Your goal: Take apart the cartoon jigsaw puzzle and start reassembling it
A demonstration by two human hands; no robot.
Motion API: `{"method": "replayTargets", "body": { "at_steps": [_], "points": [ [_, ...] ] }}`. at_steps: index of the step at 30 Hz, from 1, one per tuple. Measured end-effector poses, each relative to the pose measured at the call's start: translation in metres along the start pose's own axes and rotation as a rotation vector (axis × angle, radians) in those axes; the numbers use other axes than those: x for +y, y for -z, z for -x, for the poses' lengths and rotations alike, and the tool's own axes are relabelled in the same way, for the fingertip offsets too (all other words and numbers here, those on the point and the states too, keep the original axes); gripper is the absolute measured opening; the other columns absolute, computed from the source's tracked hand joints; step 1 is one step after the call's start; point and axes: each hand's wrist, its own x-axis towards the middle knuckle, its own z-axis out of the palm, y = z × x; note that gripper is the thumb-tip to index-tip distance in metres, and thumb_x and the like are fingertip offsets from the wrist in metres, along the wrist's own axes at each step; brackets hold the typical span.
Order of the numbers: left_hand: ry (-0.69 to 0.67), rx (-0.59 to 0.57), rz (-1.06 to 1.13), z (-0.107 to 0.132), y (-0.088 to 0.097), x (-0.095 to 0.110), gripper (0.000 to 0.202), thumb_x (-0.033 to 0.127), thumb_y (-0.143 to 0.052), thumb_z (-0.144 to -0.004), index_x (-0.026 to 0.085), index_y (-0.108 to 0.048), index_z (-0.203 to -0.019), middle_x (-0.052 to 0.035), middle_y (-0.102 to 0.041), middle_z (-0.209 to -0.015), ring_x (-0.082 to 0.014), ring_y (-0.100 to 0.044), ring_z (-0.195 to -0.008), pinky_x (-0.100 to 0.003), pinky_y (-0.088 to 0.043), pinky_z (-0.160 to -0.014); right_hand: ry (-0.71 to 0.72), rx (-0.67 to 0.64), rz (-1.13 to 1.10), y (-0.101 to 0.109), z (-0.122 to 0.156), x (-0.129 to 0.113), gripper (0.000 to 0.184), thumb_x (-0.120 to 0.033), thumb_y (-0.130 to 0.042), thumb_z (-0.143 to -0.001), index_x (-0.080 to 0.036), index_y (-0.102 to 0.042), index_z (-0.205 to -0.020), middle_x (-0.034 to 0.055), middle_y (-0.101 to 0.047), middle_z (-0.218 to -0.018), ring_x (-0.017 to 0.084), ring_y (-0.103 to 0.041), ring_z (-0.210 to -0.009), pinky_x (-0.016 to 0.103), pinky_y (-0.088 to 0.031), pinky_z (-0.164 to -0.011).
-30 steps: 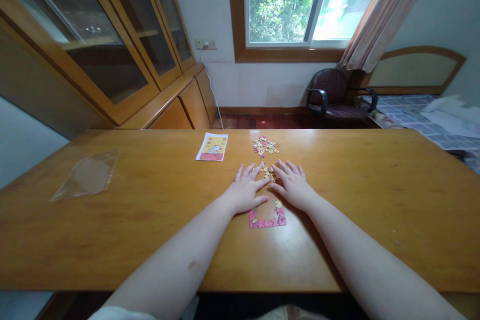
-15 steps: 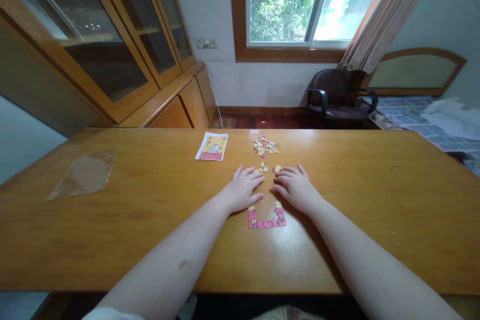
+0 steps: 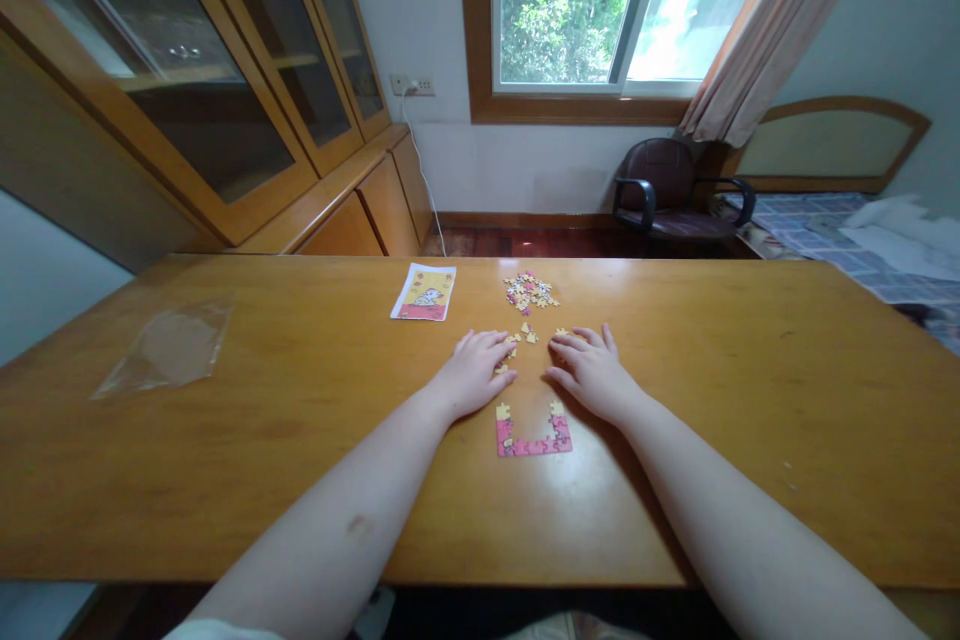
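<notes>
My left hand point(image 3: 472, 370) lies palm down on the wooden table point(image 3: 300, 440), fingers spread, its fingertips touching a few loose yellow puzzle pieces point(image 3: 517, 338). My right hand point(image 3: 592, 367) rests flat beside it, fingers apart, one piece at its fingertips. Just in front of both hands sits a partly built pink puzzle frame point(image 3: 532, 432), U-shaped. A small pile of loose pieces point(image 3: 529, 290) lies farther back. A picture card point(image 3: 424, 292) with a white animal on yellow lies to the left of the pile.
A clear plastic bag point(image 3: 169, 345) lies flat at the table's left. Behind the table stand wooden glass-door cabinets point(image 3: 225, 90), a dark armchair point(image 3: 667, 185) under the window, and a bed point(image 3: 862, 230) at the right.
Both hands have drawn apart and slid slightly back, spreading the small cluster of loose pieces between them. The left upright of the pink frame now shows.
</notes>
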Motion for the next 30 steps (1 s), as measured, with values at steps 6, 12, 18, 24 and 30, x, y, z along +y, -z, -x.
{"method": "replayTargets", "body": {
  "at_steps": [6, 12, 18, 24, 30],
  "points": [
    [0.025, 0.038, 0.015, 0.000, 0.003, 0.000, 0.042, 0.038, -0.051, -0.087, 0.025, -0.055, -0.127, -0.0068, -0.053, -0.135, -0.0237, -0.045, -0.126, -0.046, -0.028, -0.111, 0.107, -0.020, -0.064, 0.004, 0.002, -0.006, 0.036, -0.048, -0.050, -0.089, -0.028, -0.063, -0.116, 0.0047, -0.061, -0.126, 0.027, -0.044, -0.122, 0.056, -0.012, -0.110],
    [0.111, 0.088, 0.051, -0.002, 0.006, -0.005, 0.035, 0.034, -0.054, -0.084, 0.021, -0.062, -0.116, -0.0072, -0.062, -0.121, -0.0236, -0.053, -0.114, -0.039, -0.040, -0.102, -0.264, 0.244, -0.023, 0.007, 0.000, 0.012, 0.026, -0.036, -0.051, -0.088, -0.020, -0.070, -0.091, 0.0065, -0.071, -0.098, 0.024, -0.058, -0.096, 0.043, -0.030, -0.102],
    [0.117, 0.102, 0.103, -0.003, 0.004, -0.010, 0.034, 0.034, -0.054, -0.084, 0.021, -0.063, -0.114, -0.0066, -0.062, -0.120, -0.0232, -0.054, -0.114, -0.039, -0.041, -0.102, -0.349, 0.282, 0.005, 0.011, 0.001, 0.026, 0.025, -0.032, -0.050, -0.087, -0.019, -0.071, -0.091, 0.0076, -0.070, -0.096, 0.024, -0.057, -0.092, 0.036, -0.038, -0.088],
    [0.103, 0.111, 0.128, -0.005, 0.003, -0.007, 0.034, 0.034, -0.054, -0.083, 0.021, -0.064, -0.113, -0.0069, -0.062, -0.120, -0.0234, -0.054, -0.114, -0.039, -0.041, -0.102, -0.198, 0.215, -0.012, -0.004, -0.006, 0.005, 0.028, -0.043, -0.051, -0.087, -0.024, -0.071, -0.092, 0.0063, -0.067, -0.107, 0.026, -0.050, -0.105, 0.046, -0.026, -0.102],
    [0.106, 0.119, 0.127, -0.006, -0.001, -0.005, 0.033, 0.033, -0.054, -0.083, 0.021, -0.063, -0.113, -0.0073, -0.061, -0.122, -0.0234, -0.053, -0.116, -0.040, -0.040, -0.103, -0.179, 0.212, -0.021, -0.014, -0.013, 0.005, 0.024, -0.043, -0.052, -0.088, -0.029, -0.072, -0.090, 0.0047, -0.063, -0.115, 0.027, -0.044, -0.114, 0.053, -0.017, -0.106]
  ]
}}
